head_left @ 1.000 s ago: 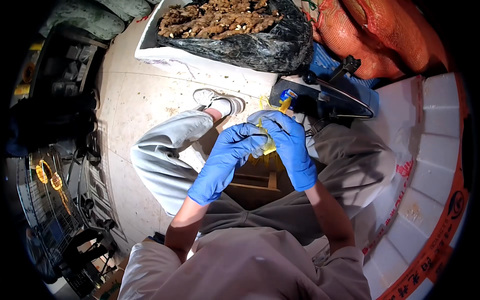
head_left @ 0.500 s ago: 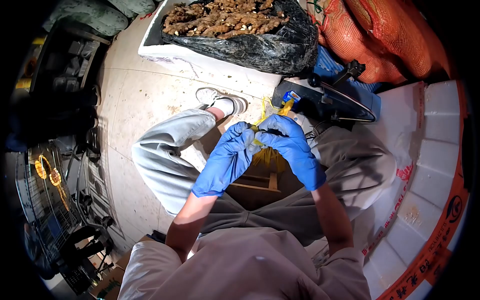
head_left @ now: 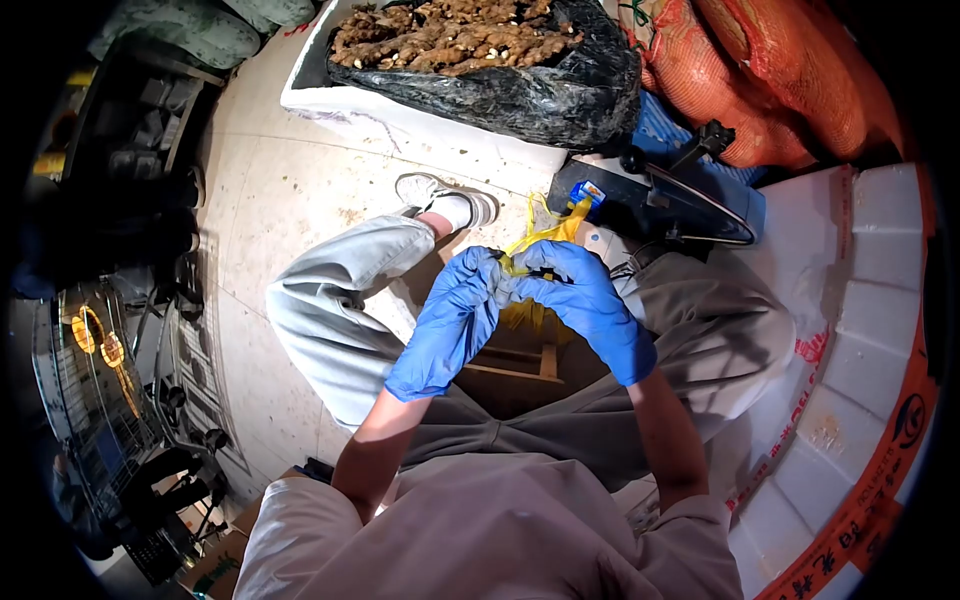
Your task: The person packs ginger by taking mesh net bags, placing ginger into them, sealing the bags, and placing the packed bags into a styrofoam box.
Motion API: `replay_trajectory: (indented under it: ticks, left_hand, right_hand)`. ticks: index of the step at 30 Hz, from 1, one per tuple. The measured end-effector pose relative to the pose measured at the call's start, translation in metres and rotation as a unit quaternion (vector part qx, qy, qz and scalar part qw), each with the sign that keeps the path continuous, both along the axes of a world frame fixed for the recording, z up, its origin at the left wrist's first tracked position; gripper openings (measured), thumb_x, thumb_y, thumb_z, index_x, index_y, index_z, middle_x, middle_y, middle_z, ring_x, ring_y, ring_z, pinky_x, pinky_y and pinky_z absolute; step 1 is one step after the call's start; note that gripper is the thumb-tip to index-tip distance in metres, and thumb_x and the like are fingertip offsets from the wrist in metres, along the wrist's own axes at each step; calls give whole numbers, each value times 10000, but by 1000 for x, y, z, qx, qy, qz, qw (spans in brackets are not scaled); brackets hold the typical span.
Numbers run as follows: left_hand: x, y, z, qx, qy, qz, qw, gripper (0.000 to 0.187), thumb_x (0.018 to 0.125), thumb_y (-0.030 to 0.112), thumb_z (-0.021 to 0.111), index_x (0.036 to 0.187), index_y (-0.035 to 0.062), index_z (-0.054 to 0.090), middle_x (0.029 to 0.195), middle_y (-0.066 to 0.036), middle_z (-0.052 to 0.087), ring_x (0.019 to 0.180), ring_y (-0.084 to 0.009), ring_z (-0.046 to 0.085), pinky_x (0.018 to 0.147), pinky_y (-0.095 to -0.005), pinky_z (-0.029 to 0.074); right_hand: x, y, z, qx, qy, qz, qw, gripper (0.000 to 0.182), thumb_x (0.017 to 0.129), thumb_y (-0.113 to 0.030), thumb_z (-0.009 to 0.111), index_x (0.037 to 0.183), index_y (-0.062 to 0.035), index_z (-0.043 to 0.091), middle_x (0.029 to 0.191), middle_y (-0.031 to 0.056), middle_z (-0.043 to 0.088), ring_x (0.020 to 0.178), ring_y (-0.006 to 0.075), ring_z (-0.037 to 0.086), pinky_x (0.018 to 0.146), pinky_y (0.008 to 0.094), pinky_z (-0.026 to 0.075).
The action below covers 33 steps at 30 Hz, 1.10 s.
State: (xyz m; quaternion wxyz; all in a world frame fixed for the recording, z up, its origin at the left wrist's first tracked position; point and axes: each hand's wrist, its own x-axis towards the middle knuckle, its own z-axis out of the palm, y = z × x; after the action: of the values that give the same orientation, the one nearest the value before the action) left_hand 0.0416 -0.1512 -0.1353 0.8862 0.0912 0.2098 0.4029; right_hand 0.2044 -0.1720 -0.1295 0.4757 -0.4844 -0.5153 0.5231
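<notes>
Both my hands wear blue gloves and meet in front of me, above my parted knees. My left hand (head_left: pixel 450 325) pinches a bit of yellow plastic strands (head_left: pixel 560 228) between thumb and fingers. From the other side my right hand (head_left: pixel 585 300) closes on the same strands, its fingertips nearly touching the left ones. Loose yellow ends spread out beyond my fingers and hang below them. The part inside my fingers is mostly hidden, and a small dark gap shows between the right thumb and fingers.
Ahead stands a white foam box (head_left: pixel 400 115) lined with black plastic (head_left: pixel 500 100), holding brown ginger-like roots (head_left: pixel 450 38). Orange mesh sacks (head_left: pixel 740 85) lie at far right. A dark device (head_left: pixel 690 195) sits right of my hands. White foam boxes (head_left: pixel 880 300) line the right; wire racks (head_left: pixel 95 380) stand left.
My fingers have shifted slightly on the yellow strands, and the right fingertips have opened a small gap from the thumb. The whole view has moved a little; the surroundings stay the same.
</notes>
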Motion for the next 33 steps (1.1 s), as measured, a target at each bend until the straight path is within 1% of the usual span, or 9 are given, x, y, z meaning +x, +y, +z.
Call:
replay_trajectory:
  ticks: [7,12,16,18,19,23,26,31,33]
  left_hand:
    - [-2,6,2,-34,25,39,998,160,801,-3,492,959,19,485,900,-42,537,872,-148,527,831,-260,432]
    - [5,10,16,1,90,44,995,155,814,20,490,968,26,474,888,-37,531,840,-123,526,817,-304,438]
    - [8,4,8,104,214,58,969,86,817,40,500,903,29,503,833,-11,528,744,-77,512,733,-234,430]
    - [8,2,5,187,237,-11,953,127,784,45,541,901,37,494,871,-31,504,806,-107,477,741,-215,383]
    - [8,1,6,147,260,-6,954,129,765,38,556,879,39,495,855,-31,496,788,-110,470,745,-213,371]
    - [7,4,-1,126,106,42,985,70,802,11,503,870,19,493,816,-41,515,755,-103,491,711,-191,400]
    - [6,7,11,37,118,72,990,70,805,9,500,874,21,491,837,-47,513,773,-111,494,737,-206,409]
    - [5,10,12,102,109,31,988,100,808,20,508,907,31,498,874,-33,517,827,-106,498,782,-212,402]
    - [11,4,24,157,276,29,948,149,799,34,532,946,33,513,935,-31,527,875,-88,492,799,-205,388]
  right_hand:
    - [2,0,14,-69,37,-11,997,144,751,-56,569,877,13,560,811,88,570,742,146,552,685,243,427]
    - [1,2,8,72,-100,-32,992,150,723,-40,599,856,13,554,795,63,554,764,131,543,688,244,426]
    - [-5,2,0,-58,15,-31,998,177,684,-83,661,792,-7,543,746,50,535,688,111,514,639,235,417]
    - [-8,1,-3,-49,-11,-53,997,199,673,-104,680,766,-10,531,718,42,523,660,93,488,613,224,406]
    - [-7,1,-7,-47,-24,-38,998,194,682,-99,673,773,-6,530,711,38,521,661,88,484,612,219,403]
    - [-2,1,2,-79,68,-24,994,131,735,-76,621,799,-4,533,735,12,532,672,79,478,624,207,399]
    - [1,-1,10,-132,146,-42,980,102,761,-60,586,839,-5,550,782,8,553,701,73,489,643,201,405]
    - [1,0,9,-181,148,-77,969,139,770,-37,570,901,9,556,816,36,568,745,80,516,692,198,423]
    - [0,1,8,-174,152,-72,970,138,771,-35,568,901,10,555,818,37,570,748,84,521,698,198,424]
